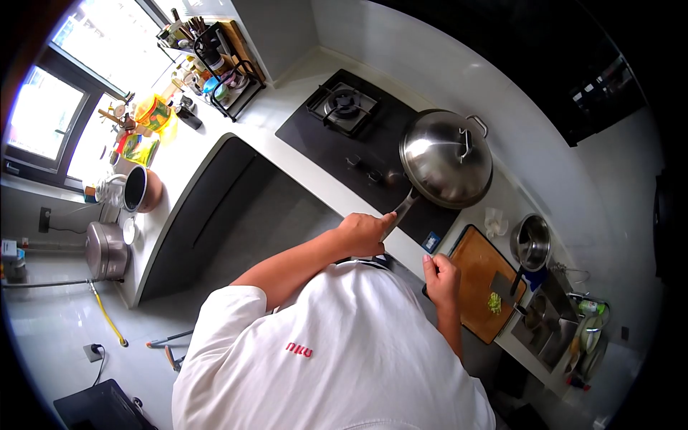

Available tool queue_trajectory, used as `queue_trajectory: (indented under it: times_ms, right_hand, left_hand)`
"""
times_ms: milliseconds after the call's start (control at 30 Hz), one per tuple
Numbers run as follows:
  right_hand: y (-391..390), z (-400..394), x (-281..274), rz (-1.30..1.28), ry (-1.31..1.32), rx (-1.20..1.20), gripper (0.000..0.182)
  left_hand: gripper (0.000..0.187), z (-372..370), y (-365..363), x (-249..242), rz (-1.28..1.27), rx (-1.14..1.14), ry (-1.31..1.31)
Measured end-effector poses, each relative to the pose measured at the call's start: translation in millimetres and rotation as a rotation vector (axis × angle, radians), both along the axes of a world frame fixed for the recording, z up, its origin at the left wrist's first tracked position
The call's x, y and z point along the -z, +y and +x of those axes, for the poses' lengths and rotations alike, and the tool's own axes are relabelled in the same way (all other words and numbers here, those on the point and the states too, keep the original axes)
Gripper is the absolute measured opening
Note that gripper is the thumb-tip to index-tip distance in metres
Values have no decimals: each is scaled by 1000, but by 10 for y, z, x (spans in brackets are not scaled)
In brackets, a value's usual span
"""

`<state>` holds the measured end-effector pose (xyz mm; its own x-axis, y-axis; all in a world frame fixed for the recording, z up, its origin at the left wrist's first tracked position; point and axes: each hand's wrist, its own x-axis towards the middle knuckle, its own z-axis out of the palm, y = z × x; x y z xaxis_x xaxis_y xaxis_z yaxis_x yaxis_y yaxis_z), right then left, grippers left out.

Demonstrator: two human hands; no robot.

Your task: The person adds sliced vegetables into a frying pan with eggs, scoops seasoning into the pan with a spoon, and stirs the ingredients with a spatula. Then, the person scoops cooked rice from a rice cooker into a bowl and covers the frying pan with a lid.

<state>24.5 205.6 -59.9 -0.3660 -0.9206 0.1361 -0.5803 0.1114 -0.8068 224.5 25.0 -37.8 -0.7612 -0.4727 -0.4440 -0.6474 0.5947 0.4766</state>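
My left hand (367,233) is closed round the long handle of a steel pan (469,195), which sits on the right burner of the black stove (315,140). A domed metal lid (438,154) covers the pan, so its contents are hidden. Near the counter's front edge, my right hand (443,276) is closed beside the wooden cutting board (476,269); what it holds, if anything, cannot be made out. On the board are a cleaver (503,285) and a small pile of chopped green food (494,303).
A steel pot (531,242) stands behind the board, near the sink (548,326). Left of the stove are a black rack (229,86) with jars and bottles, a yellow tub (152,113) and a brown pot (147,190). The left burner (344,104) is uncovered.
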Motion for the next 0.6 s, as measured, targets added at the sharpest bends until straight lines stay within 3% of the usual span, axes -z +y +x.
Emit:
queue_trajectory:
  times_ms: [600]
  right_hand:
    - [40, 29, -14, 44, -8, 29, 36]
  left_hand:
    - [91, 9, -13, -55, 2, 31, 8]
